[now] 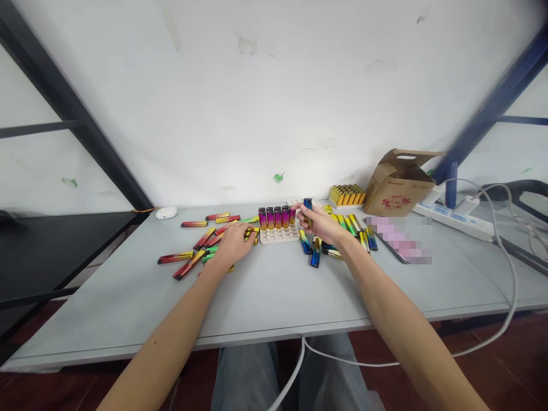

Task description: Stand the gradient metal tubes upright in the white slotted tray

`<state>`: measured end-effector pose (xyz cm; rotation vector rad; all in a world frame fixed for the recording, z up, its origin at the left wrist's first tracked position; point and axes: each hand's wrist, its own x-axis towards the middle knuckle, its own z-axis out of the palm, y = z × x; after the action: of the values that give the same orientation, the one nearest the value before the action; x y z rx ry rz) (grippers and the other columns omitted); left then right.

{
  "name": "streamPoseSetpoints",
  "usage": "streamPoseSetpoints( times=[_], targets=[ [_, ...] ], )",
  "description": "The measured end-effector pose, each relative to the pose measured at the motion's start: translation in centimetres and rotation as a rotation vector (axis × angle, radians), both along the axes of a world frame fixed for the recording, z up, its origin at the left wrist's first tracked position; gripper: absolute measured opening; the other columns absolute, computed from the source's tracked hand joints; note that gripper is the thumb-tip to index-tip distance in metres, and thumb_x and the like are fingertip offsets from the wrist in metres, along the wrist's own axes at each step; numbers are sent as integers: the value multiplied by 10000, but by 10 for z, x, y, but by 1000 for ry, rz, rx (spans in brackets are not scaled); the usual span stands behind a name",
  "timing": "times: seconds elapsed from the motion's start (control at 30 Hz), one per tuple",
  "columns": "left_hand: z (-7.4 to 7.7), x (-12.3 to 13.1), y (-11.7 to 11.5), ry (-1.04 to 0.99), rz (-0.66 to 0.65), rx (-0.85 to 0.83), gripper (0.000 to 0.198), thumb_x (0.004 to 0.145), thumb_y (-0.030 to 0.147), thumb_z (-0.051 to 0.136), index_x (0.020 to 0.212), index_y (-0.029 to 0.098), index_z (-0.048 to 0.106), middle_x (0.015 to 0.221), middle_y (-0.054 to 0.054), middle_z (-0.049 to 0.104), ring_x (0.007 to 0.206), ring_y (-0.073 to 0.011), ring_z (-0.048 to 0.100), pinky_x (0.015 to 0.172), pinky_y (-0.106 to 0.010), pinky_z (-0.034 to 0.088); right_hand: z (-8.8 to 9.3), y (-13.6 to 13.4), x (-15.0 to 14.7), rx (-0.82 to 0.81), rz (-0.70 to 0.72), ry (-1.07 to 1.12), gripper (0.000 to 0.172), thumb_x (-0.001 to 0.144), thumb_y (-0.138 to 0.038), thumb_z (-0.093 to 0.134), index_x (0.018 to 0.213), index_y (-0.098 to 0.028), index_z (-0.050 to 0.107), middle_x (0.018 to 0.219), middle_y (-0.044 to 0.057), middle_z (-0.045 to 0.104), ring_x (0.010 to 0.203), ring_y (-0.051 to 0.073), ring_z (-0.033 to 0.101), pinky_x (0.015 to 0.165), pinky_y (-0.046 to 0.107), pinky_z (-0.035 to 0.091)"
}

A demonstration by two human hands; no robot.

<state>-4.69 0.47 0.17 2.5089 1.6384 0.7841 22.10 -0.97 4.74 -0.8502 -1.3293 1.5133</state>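
Observation:
My right hand (pixel 319 222) pinches a blue lighter (pixel 307 204) upright, just right of a white holed tray (pixel 280 235). Purple-and-gold lighters (pixel 274 217) with dark tops stand in rows in the back part of that tray; its front holes show bare. My left hand (pixel 234 242) is curled at the tray's left side, its fingers closed round a yellow lighter (pixel 253 234) that they partly hide. Around and under it lie loose red-and-yellow lighters (pixel 188 265) and a few green ones. Near my right wrist lie loose blue-and-yellow lighters (pixel 315 253).
A second tray (pixel 347 196) full of yellow lighters stands by the wall, beside an open cardboard box (pixel 398 185). To the right are a blurred pink flat object (pixel 398 238), a power strip (pixel 456 220) and a white cable (pixel 509 285). A white case (pixel 166 213) sits back left.

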Motion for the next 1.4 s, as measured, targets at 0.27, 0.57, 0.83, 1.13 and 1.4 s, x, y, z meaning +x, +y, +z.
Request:
streamPoseSetpoints(
  times=[0.27, 0.57, 0.83, 1.13, 1.4],
  targets=[
    [0, 0, 0, -21, -5, -11, 243, 875, 296, 463, 994, 209, 656, 1045, -72, 689, 1057, -262, 589, 958, -418, 451, 1, 3, -2, -160, 25, 138, 474, 820, -673, 424, 693, -219, 374, 545, -85, 180, 448, 72, 110, 394, 196, 106],
    [-3, -1, 2, -27, 2, -20, 253, 881, 311, 458, 1006, 215, 655, 1063, -71, 688, 1111, -275, 565, 977, -432, 441, -2, 6, -6, -191, -17, 184, 369, 843, -515, 312, 616, -231, 250, 491, -86, 123, 426, 77, 48, 366, 199, 85],
    [-2, 0, 1, -30, -6, -10, 256, 878, 313, 461, 1004, 208, 657, 1056, -71, 692, 1106, -271, 569, 982, -429, 436, -4, 7, -16, -138, -79, 185, 346, 837, -503, 360, 641, -229, 279, 502, -89, 138, 417, 70, 55, 359, 180, 89],
    [-1, -1, 0, -45, -7, -30, 255, 875, 308, 469, 1017, 202, 654, 1064, -74, 682, 1106, -272, 564, 980, -426, 437, -8, 5, -19, -161, -34, 158, 335, 845, -497, 344, 653, -226, 301, 504, -89, 152, 426, 70, 60, 355, 166, 97],
    [0, -1, -2, -41, -12, -38, 255, 883, 261, 442, 1020, 188, 644, 1069, -86, 675, 1090, -274, 564, 958, -425, 443, -7, 4, -20, -188, 2, 167, 352, 868, -509, 311, 687, -214, 373, 509, -71, 240, 398, 67, 156, 361, 165, 165]
  ],
)
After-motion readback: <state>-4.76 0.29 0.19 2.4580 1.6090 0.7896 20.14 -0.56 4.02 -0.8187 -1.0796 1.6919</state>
